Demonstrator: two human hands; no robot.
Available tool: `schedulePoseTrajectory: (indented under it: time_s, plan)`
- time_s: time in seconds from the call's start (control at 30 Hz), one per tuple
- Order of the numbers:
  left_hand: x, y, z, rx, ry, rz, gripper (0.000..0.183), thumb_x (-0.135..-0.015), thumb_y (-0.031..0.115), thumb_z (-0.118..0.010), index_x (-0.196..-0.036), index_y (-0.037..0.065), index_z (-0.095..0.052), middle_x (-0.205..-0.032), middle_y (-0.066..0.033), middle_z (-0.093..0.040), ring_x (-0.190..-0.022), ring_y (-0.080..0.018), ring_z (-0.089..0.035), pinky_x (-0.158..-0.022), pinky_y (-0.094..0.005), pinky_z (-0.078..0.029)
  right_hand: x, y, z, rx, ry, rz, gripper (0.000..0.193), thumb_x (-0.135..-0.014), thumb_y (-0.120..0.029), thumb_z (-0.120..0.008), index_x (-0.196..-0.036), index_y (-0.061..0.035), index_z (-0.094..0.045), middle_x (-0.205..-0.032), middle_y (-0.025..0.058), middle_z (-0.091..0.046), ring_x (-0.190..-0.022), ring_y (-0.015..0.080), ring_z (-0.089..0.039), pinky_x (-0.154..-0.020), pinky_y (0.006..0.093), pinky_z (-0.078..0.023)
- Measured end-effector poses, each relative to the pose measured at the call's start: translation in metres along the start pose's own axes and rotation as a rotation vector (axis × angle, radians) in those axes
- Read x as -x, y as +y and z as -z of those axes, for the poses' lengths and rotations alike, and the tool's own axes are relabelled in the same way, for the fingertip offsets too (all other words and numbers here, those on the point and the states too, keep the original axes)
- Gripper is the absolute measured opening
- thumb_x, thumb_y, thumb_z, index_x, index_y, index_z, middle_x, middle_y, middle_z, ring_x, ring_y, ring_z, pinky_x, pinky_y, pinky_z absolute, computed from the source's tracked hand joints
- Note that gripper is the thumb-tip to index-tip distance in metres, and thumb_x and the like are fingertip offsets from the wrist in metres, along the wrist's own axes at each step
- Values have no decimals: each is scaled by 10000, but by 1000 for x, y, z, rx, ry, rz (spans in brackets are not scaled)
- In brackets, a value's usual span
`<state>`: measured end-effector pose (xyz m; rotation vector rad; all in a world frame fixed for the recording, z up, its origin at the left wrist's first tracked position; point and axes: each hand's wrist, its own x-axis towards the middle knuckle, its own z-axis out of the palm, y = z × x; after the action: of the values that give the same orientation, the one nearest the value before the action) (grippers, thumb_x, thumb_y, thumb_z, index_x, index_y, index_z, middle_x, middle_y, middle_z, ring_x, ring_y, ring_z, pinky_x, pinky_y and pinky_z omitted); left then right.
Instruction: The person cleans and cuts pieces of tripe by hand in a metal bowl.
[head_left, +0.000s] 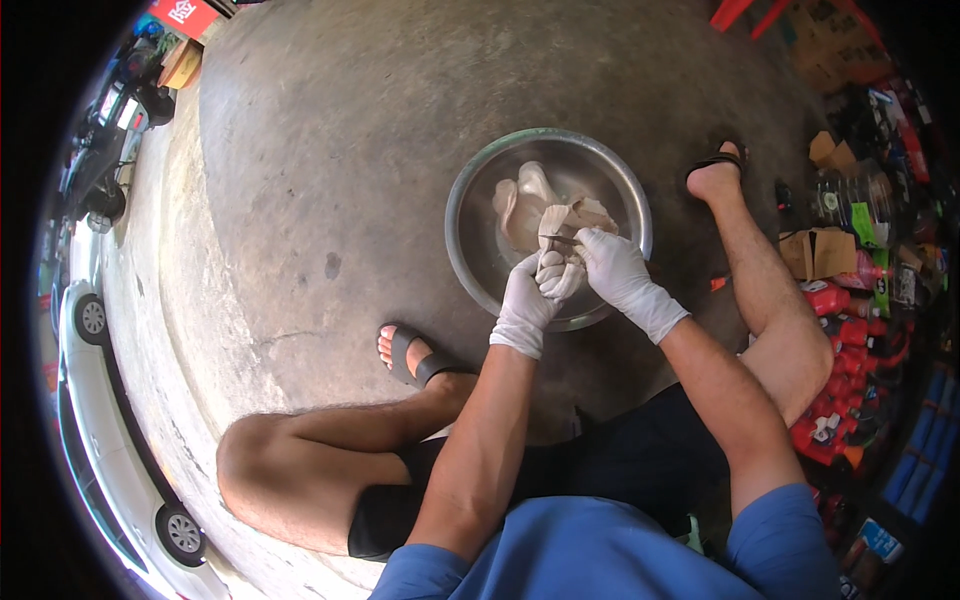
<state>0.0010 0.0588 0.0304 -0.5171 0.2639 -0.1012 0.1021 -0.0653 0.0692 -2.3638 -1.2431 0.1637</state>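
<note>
Both hands wear thin white gloves and meet over the near part of a wide metal basin (pixel 470 272). My left hand (pixel 532 298) is closed, fingers curled around the lower end of a pale, finely ribbed piece (pixel 553 217) that looks like an oyster mushroom. My right hand (pixel 622 275) is closed close beside it, its fingertips pinching a thin dark blade-like tool (pixel 562 239) that lies across the piece. The tool's handle is hidden in the glove. Larger pale, smooth-edged pieces (pixel 522 215) rest in the basin behind my hands.
The basin stands on a grey concrete floor (pixel 330 150) between my sandalled feet. Red bottles (pixel 845 375), an open cardboard box (pixel 818 253) and other goods crowd the right side. A white car (pixel 115 430) stands at the far left. Red stool legs (pixel 745 15) show at the top.
</note>
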Motion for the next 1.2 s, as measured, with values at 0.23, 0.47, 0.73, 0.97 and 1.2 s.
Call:
schedulePoseTrajectory:
  time_s: [0.23,0.47,0.73,0.97,1.2]
  plan:
    - [0,-14,-18,-169,379,-228,398,-989,182,-392,-601,119,-330,-495,44,-242,-410,-90,-248,-470,-216,-335,-1,-1,1,-9,34,-30,107,-866,-156,-532,-892,-66,-583,-802,145,-642,-764,351,-635,-657,460,-494]
    - [2,-2,2,-110,8,-47,455,-1005,278,-421,-583,133,-335,-439,45,-243,-379,-94,-245,-548,-243,-454,-3,-3,-1,1,42,-37,107,-868,-152,-529,-904,-65,-581,-790,153,-642,-762,349,-639,-648,464,-494]
    - [1,-1,3,-161,21,-94,459,-1008,284,-395,-578,132,-342,-428,41,-244,-373,-102,-243,-507,-229,-425,-1,-6,1,-8,67,-46,121,-871,-154,-530,-929,-64,-586,-807,154,-642,-752,354,-637,-639,460,-496]
    - [1,-11,-9,-199,129,-163,458,-1004,272,-400,-572,128,-349,-419,34,-244,-376,-111,-257,-500,-233,-401,-5,-2,7,23,25,-70,104,-869,-154,-534,-910,-67,-575,-797,142,-637,-758,355,-635,-651,457,-499]
    - [4,-6,-7,-233,-32,-115,453,-1006,259,-379,-568,145,-346,-417,38,-255,-364,-97,-254,-455,-229,-348,0,-6,0,-44,95,73,104,-883,-165,-531,-861,-66,-551,-796,145,-637,-762,357,-631,-647,463,-496]
